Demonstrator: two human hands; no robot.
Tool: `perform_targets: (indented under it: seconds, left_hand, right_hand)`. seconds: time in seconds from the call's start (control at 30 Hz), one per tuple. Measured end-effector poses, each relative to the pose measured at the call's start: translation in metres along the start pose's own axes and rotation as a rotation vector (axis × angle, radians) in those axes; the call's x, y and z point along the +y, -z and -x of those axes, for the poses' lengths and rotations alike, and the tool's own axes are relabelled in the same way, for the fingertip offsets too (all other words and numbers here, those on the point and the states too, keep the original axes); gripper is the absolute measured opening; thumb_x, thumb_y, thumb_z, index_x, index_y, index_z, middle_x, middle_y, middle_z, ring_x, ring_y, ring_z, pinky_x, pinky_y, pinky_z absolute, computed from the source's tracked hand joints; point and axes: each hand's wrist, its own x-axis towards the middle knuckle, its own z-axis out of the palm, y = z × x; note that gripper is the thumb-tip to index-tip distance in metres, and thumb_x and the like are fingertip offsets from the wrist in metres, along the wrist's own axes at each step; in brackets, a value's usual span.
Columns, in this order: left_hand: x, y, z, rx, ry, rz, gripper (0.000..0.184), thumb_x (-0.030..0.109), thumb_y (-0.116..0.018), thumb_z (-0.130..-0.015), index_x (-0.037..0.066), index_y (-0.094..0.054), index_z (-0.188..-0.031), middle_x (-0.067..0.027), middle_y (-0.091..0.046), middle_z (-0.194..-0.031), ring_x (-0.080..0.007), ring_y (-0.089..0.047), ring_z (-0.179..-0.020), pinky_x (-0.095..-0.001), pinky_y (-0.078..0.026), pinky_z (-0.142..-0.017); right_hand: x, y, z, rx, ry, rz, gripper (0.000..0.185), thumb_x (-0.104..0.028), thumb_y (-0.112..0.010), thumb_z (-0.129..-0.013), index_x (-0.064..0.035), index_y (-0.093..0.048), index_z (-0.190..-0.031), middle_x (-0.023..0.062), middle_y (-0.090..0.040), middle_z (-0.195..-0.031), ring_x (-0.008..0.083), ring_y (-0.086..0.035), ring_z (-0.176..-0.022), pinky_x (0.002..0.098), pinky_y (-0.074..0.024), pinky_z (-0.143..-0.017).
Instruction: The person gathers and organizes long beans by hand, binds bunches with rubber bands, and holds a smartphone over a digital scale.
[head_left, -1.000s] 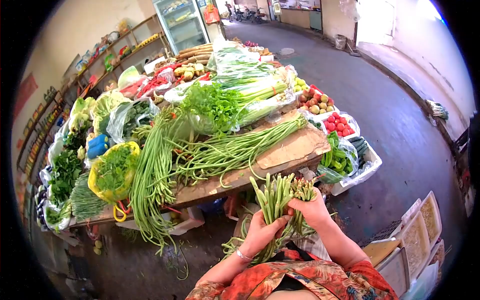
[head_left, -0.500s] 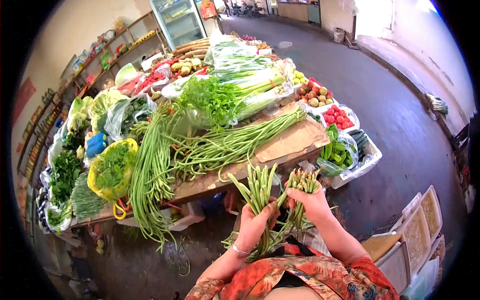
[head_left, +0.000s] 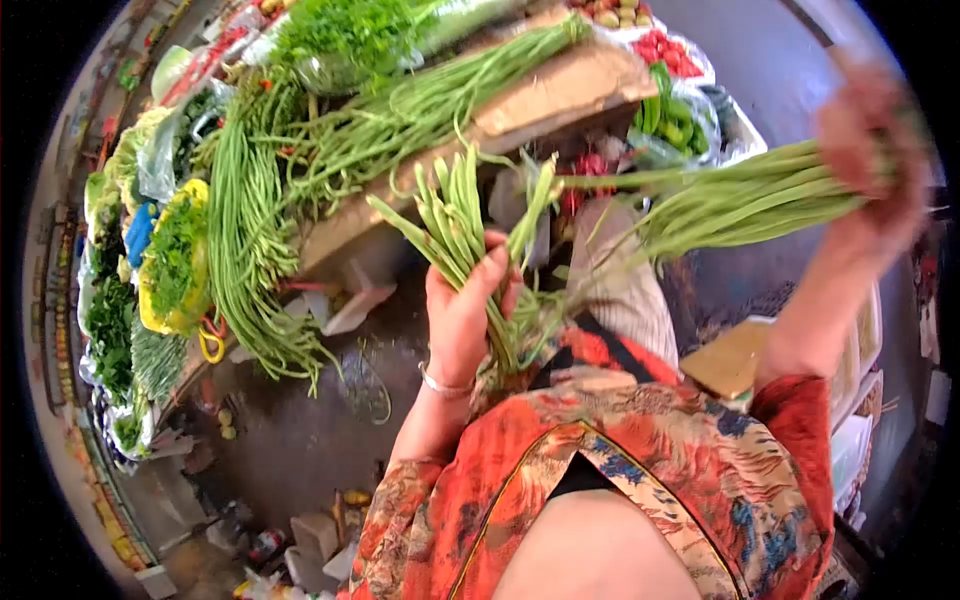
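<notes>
My left hand (head_left: 467, 315), a bracelet at its wrist, is closed around a bunch of long green beans (head_left: 455, 215) in front of my chest. The bean ends stick up above the fingers, and the lower part hangs towards my lap. Out to the right, my right hand (head_left: 872, 150) is smeared by motion. It grips one end of another bunch of long green beans (head_left: 750, 195), which stretches sideways with loose ends trailing to the left. On the stall table lie more long beans (head_left: 430, 115), and a thick pile (head_left: 250, 230) of them droops over the front edge.
A cardboard sheet (head_left: 575, 80) covers the table's right corner. Leafy greens (head_left: 345, 40), a yellow bag of herbs (head_left: 180, 265) and green peppers (head_left: 675, 120) are around it. Tomatoes (head_left: 665, 52) sit behind the peppers. Bins stand at my right side, below my right arm.
My right hand has swung up and far to the right with its bunch, away from my left hand. The left hand keeps its beans, moving slightly left. The view has tilted down.
</notes>
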Motion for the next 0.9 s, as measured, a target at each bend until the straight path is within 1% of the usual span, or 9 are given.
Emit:
perform_targets:
  seconds: [0.1,0.13,0.27,0.37,0.5,0.63,0.8,0.83,0.9]
  left_hand:
    - [0.001,0.009,0.004,0.0,-0.037,-0.027,0.018,0.015,-0.06,-0.089,0.002,-0.057,-0.102,-0.0077,-0.058,-0.076,-0.0122,-0.048,-0.049,-0.0231,-0.036,-0.043]
    - [0.003,0.011,0.007,-0.002,-0.038,0.003,0.02,0.015,-0.062,-0.089,0.001,-0.057,-0.102,-0.0077,-0.059,-0.075,-0.012,-0.049,-0.05,-0.0225,-0.037,-0.045]
    - [0.008,0.014,0.01,-0.027,-0.066,0.024,0.021,0.014,-0.063,-0.088,-0.001,-0.058,-0.102,-0.0088,-0.059,-0.074,-0.0118,-0.049,-0.051,-0.0221,-0.037,-0.046]
    - [0.01,0.007,0.014,0.013,-0.028,0.015,0.02,0.013,-0.063,-0.089,-0.001,-0.057,-0.102,-0.0086,-0.059,-0.074,-0.0116,-0.049,-0.051,-0.0219,-0.037,-0.046]
    - [0.005,0.008,0.015,-0.032,-0.035,0.002,0.021,0.014,-0.062,-0.089,-0.001,-0.057,-0.103,-0.0081,-0.059,-0.075,-0.0112,-0.049,-0.052,-0.0219,-0.037,-0.047]
    - [0.011,0.0,0.018,0.039,0.015,-0.065,0.023,0.015,-0.061,-0.088,-0.001,-0.056,-0.103,-0.007,-0.058,-0.075,-0.0103,-0.048,-0.053,-0.0223,-0.037,-0.048]
    - [0.004,0.002,0.018,0.047,0.013,-0.053,0.023,0.014,-0.063,-0.086,-0.001,-0.056,-0.102,-0.0069,-0.059,-0.074,-0.0112,-0.052,-0.054,-0.0222,-0.039,-0.045]
    - [0.008,-0.007,0.02,0.15,0.055,-0.049,0.023,0.013,-0.063,-0.086,-0.002,-0.056,-0.102,-0.0071,-0.059,-0.074,-0.0109,-0.052,-0.054,-0.0218,-0.039,-0.046]
    - [0.007,-0.003,0.021,0.1,0.065,-0.056,0.024,0.014,-0.063,-0.087,-0.002,-0.057,-0.102,-0.007,-0.06,-0.074,-0.0107,-0.051,-0.054,-0.0213,-0.039,-0.047]
  right_hand:
    - [-0.041,-0.003,0.008,-0.228,0.034,0.127,0.016,-0.016,-0.061,-0.084,-0.0056,-0.05,-0.09,0.0029,-0.051,-0.072,0.0099,-0.038,-0.048,0.0237,-0.0311,-0.044]
    - [-0.047,-0.004,0.014,-0.305,0.015,0.17,0.016,-0.016,-0.061,-0.084,-0.0056,-0.051,-0.089,0.0029,-0.051,-0.072,0.0099,-0.038,-0.048,0.0237,-0.0312,-0.044]
    - [-0.046,-0.016,0.051,-0.606,-0.137,0.328,0.016,-0.016,-0.062,-0.083,-0.0055,-0.051,-0.089,0.0031,-0.051,-0.071,0.01,-0.039,-0.047,0.0236,-0.0314,-0.043]
    - [-0.031,-0.021,0.077,-0.724,-0.26,0.414,0.016,-0.016,-0.063,-0.083,-0.0055,-0.051,-0.088,0.0032,-0.051,-0.07,0.0101,-0.039,-0.046,0.0236,-0.0316,-0.043]
    - [-0.017,-0.023,0.091,-0.759,-0.346,0.474,0.016,-0.016,-0.063,-0.082,-0.0054,-0.052,-0.087,0.0034,-0.052,-0.069,0.0102,-0.04,-0.046,0.0236,-0.0318,-0.042]
    - [-0.009,-0.015,0.095,-0.765,-0.377,0.494,0.016,-0.016,-0.064,-0.082,-0.0053,-0.052,-0.086,0.0036,-0.052,-0.068,0.0103,-0.04,-0.045,0.0235,-0.0321,-0.041]
    - [-0.001,-0.011,0.098,-0.753,-0.384,0.529,0.017,-0.016,-0.065,-0.081,-0.0052,-0.052,-0.085,0.0038,-0.052,-0.067,0.0104,-0.041,-0.044,0.0235,-0.0324,-0.039]
    - [-0.001,-0.011,0.097,-0.748,-0.399,0.512,0.017,-0.016,-0.065,-0.081,-0.0052,-0.053,-0.085,0.0038,-0.052,-0.067,0.0105,-0.041,-0.044,0.0235,-0.0325,-0.039]
    - [-0.001,-0.01,0.093,-0.748,-0.436,0.492,0.017,-0.016,-0.065,-0.081,-0.0052,-0.053,-0.085,0.0039,-0.052,-0.067,0.0105,-0.042,-0.043,0.0235,-0.0326,-0.039]
